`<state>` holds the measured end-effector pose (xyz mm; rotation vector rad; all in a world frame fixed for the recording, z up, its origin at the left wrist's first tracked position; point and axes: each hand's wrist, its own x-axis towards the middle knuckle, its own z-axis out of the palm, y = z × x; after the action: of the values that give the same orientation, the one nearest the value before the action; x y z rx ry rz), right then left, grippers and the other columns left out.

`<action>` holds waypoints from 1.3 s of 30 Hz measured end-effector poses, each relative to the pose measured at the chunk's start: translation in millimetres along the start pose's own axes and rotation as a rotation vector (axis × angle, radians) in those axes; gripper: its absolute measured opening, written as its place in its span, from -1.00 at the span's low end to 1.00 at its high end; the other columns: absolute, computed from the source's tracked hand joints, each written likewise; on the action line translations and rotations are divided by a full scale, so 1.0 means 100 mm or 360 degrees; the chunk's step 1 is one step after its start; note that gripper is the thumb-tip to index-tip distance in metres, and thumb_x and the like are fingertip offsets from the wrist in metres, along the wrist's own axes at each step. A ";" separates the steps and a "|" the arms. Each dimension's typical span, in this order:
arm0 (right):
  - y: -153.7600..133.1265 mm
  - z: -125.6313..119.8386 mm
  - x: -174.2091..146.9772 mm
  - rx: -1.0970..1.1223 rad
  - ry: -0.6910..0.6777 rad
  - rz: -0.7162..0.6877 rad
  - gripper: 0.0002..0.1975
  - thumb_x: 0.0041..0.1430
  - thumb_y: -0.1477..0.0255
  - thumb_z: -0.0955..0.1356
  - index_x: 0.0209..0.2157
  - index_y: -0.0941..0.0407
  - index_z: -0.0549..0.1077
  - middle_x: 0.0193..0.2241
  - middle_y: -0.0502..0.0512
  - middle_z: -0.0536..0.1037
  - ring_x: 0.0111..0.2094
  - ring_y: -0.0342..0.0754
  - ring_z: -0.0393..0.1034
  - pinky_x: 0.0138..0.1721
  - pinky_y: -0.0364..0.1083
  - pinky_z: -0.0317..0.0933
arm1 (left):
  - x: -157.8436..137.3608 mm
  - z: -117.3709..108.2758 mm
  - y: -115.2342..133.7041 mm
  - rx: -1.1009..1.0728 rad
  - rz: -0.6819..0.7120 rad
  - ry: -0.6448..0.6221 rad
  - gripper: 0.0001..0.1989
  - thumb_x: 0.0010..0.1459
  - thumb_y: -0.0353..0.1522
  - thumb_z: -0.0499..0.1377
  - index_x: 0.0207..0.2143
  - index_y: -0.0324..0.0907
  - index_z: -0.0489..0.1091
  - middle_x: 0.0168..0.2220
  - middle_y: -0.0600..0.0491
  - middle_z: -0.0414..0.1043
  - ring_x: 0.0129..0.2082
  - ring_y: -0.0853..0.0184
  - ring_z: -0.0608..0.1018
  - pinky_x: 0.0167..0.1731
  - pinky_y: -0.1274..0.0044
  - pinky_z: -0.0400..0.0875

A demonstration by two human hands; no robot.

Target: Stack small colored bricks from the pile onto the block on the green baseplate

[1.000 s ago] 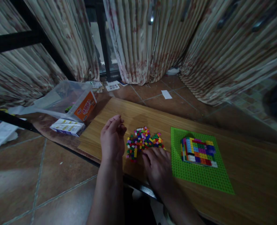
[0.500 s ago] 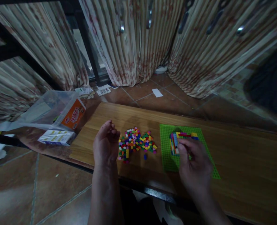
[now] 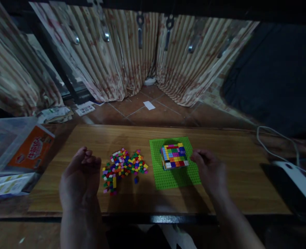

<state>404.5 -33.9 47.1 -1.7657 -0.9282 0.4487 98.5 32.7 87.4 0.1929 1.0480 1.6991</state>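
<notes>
A green studded baseplate (image 3: 163,180) lies on the wooden bench top. On it stands a low rectangular build of toy bricks (image 3: 174,155), in many colours. My right hand (image 3: 212,169) is just right of this build and apart from it, thumb and fingers pinched together; anything between them is hidden. To the left of the plate is a pile of small loose toy bricks (image 3: 124,162). One blue brick (image 3: 136,180) lies apart in front of the pile. My left hand (image 3: 80,180) hovers left of the pile, palm turned up, fingers loosely curled and nothing visible in it.
A clear plastic bin (image 3: 10,138) with an orange label and a white box (image 3: 8,185) sit at the left end. At the right end are a dark flat device (image 3: 285,180), a white object (image 3: 299,180) and a white cable (image 3: 279,129). Curtains (image 3: 127,62) hang behind.
My right hand has moved from over the brick build to its right side, uncovering the top. My view has turned right, bringing the cable and device into sight. My left hand keeps its pose.
</notes>
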 end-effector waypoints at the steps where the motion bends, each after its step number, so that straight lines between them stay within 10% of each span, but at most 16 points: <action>1: 0.01 0.01 0.00 -0.0009 -0.0027 -0.0018 -0.69 0.03 0.20 0.37 -0.33 0.17 0.50 -0.41 0.15 0.57 -0.39 -0.02 0.47 -0.34 -0.06 0.33 | 0.00 0.01 0.00 0.0002 -0.0003 0.0015 -0.85 0.08 -0.57 0.06 -0.49 -0.26 0.36 -0.61 0.17 0.27 -0.67 0.59 0.29 -0.61 0.71 0.30; 23: -0.01 0.20 -0.02 -0.0225 0.0013 -0.0134 -0.81 -0.02 0.28 0.40 -0.49 0.13 0.49 -0.49 0.10 0.57 -0.47 -0.03 0.46 -0.41 -0.08 0.31 | 0.03 -0.01 0.01 0.0078 -0.0037 -0.0016 -0.86 0.07 -0.54 0.11 -0.50 -0.20 0.37 -0.59 0.16 0.30 -0.66 0.58 0.33 -0.62 0.73 0.36; 39: -0.02 0.19 0.02 -0.0445 0.0037 -0.0036 -0.65 -0.09 0.25 0.43 -0.26 0.14 0.49 -0.45 0.13 0.60 -0.46 0.03 0.49 -0.42 -0.04 0.30 | -0.01 -0.03 -0.01 0.0017 -0.0029 -0.0002 -0.95 0.04 -0.51 0.14 -0.45 -0.24 0.37 -0.58 0.19 0.34 -0.66 0.61 0.34 -0.58 0.71 0.31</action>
<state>392.0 -20.4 42.3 -2.0050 -1.0324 0.2933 97.9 30.3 84.9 0.1905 1.0553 1.6770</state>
